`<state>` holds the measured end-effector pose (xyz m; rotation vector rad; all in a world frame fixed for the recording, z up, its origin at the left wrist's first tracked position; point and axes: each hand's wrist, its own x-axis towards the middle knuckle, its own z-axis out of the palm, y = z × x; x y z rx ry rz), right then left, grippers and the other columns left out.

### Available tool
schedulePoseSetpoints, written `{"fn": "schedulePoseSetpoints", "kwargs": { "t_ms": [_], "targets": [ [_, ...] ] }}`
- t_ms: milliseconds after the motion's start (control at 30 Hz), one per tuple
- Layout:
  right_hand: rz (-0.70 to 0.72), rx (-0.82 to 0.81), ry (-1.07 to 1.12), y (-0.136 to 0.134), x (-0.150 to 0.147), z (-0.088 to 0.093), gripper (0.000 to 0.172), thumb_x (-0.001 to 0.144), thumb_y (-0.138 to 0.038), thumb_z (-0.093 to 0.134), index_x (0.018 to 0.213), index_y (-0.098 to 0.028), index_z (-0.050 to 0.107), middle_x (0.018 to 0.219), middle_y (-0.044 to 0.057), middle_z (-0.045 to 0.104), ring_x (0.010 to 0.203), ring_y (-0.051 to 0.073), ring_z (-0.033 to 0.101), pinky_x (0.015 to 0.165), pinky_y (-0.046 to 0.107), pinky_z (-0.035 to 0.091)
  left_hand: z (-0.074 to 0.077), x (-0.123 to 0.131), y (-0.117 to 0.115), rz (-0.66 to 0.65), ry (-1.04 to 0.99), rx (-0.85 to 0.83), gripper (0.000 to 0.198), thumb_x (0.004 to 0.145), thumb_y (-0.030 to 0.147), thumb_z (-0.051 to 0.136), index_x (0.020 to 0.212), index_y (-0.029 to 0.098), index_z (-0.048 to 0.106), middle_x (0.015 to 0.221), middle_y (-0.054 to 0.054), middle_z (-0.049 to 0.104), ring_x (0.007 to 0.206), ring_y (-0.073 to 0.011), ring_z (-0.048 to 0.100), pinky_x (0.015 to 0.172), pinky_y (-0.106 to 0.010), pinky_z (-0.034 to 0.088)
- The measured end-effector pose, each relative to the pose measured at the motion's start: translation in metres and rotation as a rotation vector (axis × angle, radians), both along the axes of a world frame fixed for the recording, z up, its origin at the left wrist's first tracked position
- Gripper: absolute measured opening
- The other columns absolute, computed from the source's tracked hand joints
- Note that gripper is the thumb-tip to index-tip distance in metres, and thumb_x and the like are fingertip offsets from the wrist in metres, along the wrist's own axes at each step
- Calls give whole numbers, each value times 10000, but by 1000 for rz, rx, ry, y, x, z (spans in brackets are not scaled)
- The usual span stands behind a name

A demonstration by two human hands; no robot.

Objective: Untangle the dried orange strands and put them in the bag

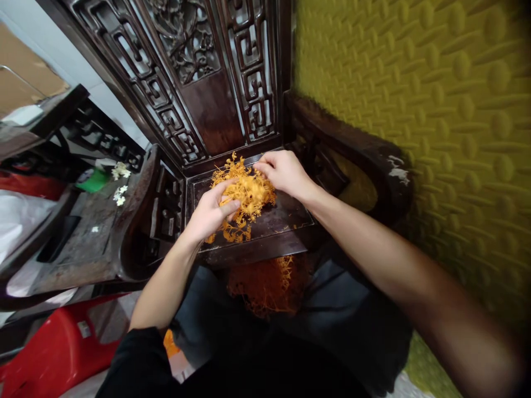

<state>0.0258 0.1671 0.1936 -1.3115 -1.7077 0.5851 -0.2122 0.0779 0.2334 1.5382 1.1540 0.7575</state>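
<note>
A bunch of orange artificial sprigs point(248, 194) lies on the seat point(282, 224) of a dark carved wooden chair. My left hand point(211, 213) is closed round the bunch's left side, thumb pressed on top. My right hand point(284, 172) pinches the bunch's upper right edge with curled fingers. A second, darker heap of orange sprigs point(265, 284) rests in my lap, below the seat's front edge.
The chair's carved backrest point(199, 72) rises behind the seat, with armrests point(357, 149) either side. A yellow embossed wall point(435, 110) is close on the right. Left stands another dark chair with small white flowers point(120, 182) and a red plastic stool point(62, 348).
</note>
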Motion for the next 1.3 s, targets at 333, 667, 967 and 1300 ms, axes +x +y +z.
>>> {"fn": "schedulePoseSetpoints", "kwargs": {
  "t_ms": [333,667,967,1300],
  "targets": [
    [362,-536,832,-15,0,0,260,893,-390,723,836,-162,611,876,110,709,713,161,667,647,336,557,-5,-17,-4,68,-71,27,607,849,398,714,1390,228,496,592,53,516,501,-105,470,490,-261,352],
    [220,-649,882,-39,-33,-2,233,956,-420,488,889,-211,567,610,-44,396,469,102,295,442,260,242,-12,-15,-5,100,29,178,630,904,506,640,1432,245,418,611,46,547,519,-122,512,523,-278,394],
    [180,-604,1023,-47,-52,-12,170,813,-150,559,679,-188,462,546,-31,411,443,75,385,415,221,197,-14,-7,-4,91,33,170,637,894,452,687,1427,210,436,602,52,580,543,-131,562,567,-265,464],
    [164,-695,1020,-47,-44,-16,413,599,-34,465,967,-136,621,636,17,534,449,76,336,433,233,159,-15,-19,3,129,6,222,592,882,390,711,1391,199,476,577,58,577,513,-116,550,518,-238,441]
  ]
}}
